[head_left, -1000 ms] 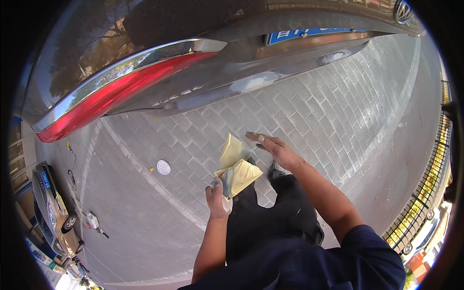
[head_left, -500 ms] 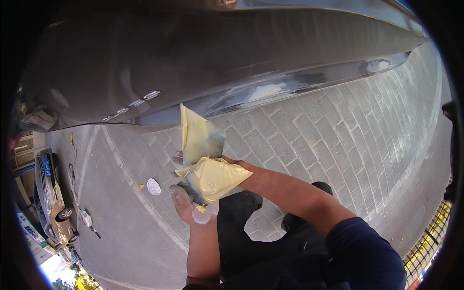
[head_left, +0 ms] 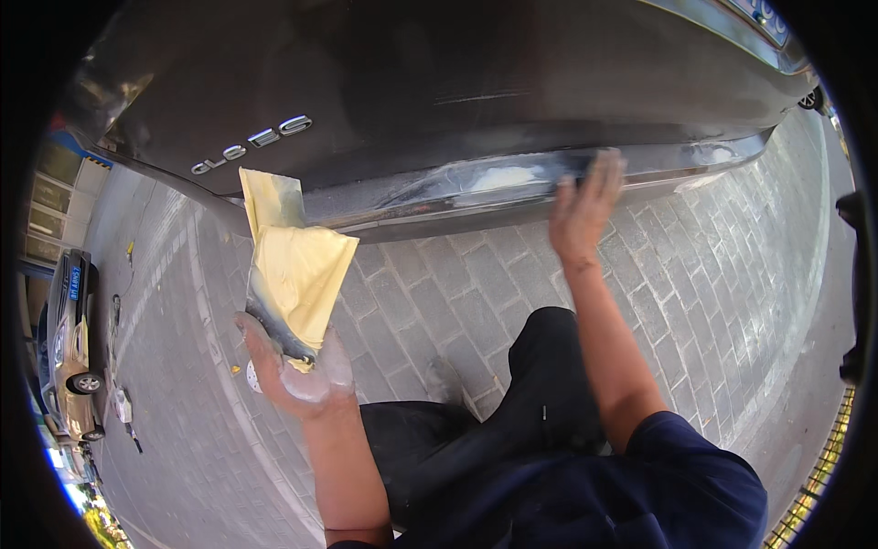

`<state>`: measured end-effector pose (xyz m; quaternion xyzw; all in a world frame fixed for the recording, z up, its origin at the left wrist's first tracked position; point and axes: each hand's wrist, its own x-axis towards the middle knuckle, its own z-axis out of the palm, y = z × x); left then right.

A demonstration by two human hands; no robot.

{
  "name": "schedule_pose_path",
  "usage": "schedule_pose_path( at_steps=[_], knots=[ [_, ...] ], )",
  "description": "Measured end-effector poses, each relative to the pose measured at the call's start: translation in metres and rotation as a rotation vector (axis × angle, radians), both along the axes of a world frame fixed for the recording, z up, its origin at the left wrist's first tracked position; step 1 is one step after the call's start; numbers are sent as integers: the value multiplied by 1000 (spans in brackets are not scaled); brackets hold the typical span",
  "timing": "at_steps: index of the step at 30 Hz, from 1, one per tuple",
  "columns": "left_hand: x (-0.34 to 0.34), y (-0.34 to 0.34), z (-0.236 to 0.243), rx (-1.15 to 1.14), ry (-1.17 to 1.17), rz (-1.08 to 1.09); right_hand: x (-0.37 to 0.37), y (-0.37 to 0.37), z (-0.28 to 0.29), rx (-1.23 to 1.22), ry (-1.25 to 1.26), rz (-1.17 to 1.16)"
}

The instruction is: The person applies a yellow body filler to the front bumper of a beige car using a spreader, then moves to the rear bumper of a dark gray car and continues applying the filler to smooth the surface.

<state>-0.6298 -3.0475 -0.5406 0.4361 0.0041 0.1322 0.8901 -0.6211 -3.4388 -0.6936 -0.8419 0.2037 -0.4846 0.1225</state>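
Note:
My left hand (head_left: 288, 384), whitish with dust, grips a dark-edged putty scraper (head_left: 274, 334) from below. Thick pale yellow putty (head_left: 304, 270) covers most of its face. Past it, a second putty-smeared scraper (head_left: 288, 201) sticks up, apparently held in the same hand; its lower part is hidden. My right hand (head_left: 590, 210) holds nothing. Its fingers stretch out over the lower edge of a dark car's rear bumper (head_left: 402, 197), seemingly touching it. Just left of those fingers lies a whitish sanded patch (head_left: 503, 177) on the bumper.
Chrome letters (head_left: 261, 139) sit on the car's dark tailgate. Grey paving bricks (head_left: 476, 274) lie below. At far left are a parked car (head_left: 73, 339) and a tool with a cord (head_left: 123, 403). A white disc (head_left: 254, 375) shows partly behind my left hand.
My right hand has left the scrapers and reached right to the bumper, fingers out. My left hand has moved left and up with both scrapers. The view has shifted slightly.

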Motion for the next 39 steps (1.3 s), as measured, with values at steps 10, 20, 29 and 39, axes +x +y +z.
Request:
schedule_pose_path(
  at_steps=[10, 20, 29, 39],
  knots=[
    [-37, -3, -5, 226, -238, 118, 2, 205, 27, -243, 218, 994],
    [-34, -20, -31, -283, 149, -523, -119, 11, 42, 704, -70, 476],
    [-65, -85, -65, 127, 395, -797, -133, 80, 65, 1871, 129, 915],
    [-68, -76, -30, 190, 493, -713, -104, 4, 128, 524, 424, 492]
  ],
)
